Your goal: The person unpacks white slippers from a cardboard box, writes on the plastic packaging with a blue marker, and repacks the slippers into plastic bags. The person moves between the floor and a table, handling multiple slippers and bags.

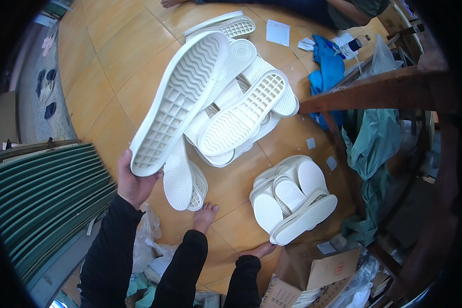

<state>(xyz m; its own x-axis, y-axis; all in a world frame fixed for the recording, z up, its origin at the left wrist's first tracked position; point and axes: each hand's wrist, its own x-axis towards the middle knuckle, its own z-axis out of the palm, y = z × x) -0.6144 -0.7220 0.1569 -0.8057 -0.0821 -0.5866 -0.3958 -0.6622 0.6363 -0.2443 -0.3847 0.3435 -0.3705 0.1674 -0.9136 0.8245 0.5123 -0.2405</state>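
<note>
My left hand [134, 180] grips the heel end of a white shoe sole [184, 97], thumb along its left edge and fingers underneath. The sole is held up at a slant, toe end away from me. Its upturned face shows wavy ridges toward the toe and a grid of square hollows toward the heel. Behind and under it lies a pile of white soles [244, 115], some with the grid face up, others with the dotted face up. A smaller heap of soles [308, 218] sits to the right. My right hand is out of view.
My bare feet [205, 218] rest on the tan tiled floor [133, 77]. An open cardboard box [333, 269] holding soles stands at lower right, below a wooden frame [374, 91]. Green slatted panels [51, 190] stand at left. Another person's dark-clothed leg [287, 6] lies along the far edge.
</note>
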